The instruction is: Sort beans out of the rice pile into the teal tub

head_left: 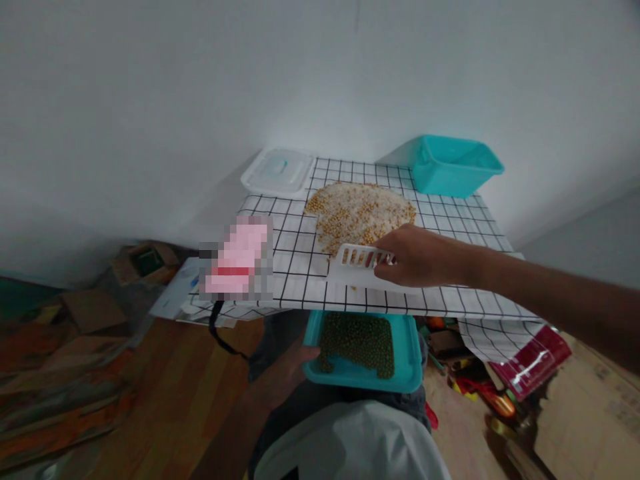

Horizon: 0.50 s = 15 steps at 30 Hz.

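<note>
My right hand (407, 257) is closed on a white slotted plastic scraper (345, 272), which stands at the near side of a spread pile of pale rice-like grains and yellow kernels (365, 207). The pile lies on a white tabletop with a black grid (295, 267). Below the table edge, a teal tub (410, 377) with small green beans (357, 340) rests on my lap. My left hand (295, 360) grips the tub's left rim, the thumb over the edge and the other fingers mostly hidden.
A white-rimmed clear lid or box (280, 171) sits at the back left of the table. A teal bin (455, 167) stands at the back right. On the left edge lies a blurred pink object (237, 257) with a black strap. Cardboard and clutter (95, 313) cover the floor.
</note>
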### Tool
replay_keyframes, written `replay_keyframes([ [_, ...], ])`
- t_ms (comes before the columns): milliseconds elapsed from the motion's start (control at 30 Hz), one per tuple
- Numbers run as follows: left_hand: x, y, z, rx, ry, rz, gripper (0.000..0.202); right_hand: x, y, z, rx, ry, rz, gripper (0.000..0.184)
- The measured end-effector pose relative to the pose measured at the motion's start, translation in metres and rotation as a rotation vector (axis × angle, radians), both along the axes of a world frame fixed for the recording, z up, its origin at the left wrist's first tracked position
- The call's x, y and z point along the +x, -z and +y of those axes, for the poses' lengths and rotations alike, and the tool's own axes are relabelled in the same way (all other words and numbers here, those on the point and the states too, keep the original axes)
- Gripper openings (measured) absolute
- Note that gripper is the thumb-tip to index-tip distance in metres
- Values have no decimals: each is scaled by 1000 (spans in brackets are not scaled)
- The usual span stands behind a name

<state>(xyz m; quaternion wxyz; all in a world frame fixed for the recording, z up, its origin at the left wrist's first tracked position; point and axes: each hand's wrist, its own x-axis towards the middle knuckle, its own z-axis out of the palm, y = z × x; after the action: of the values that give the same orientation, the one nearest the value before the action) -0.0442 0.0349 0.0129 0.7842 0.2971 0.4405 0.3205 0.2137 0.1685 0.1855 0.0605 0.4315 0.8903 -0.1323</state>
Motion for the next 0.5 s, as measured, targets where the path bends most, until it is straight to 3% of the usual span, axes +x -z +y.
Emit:
replay_keyframes([
  [200,2,-3,-2,-67,21,-89,22,-15,-5,32,-20,85,-76,26],
  [367,-3,2,-3,-118,25,-105,24,-8,-10,60,31,205,-125,37],
  [500,-2,-2,-2,-99,59,-95,24,-3,-10,75,56,220,-157,39],
])
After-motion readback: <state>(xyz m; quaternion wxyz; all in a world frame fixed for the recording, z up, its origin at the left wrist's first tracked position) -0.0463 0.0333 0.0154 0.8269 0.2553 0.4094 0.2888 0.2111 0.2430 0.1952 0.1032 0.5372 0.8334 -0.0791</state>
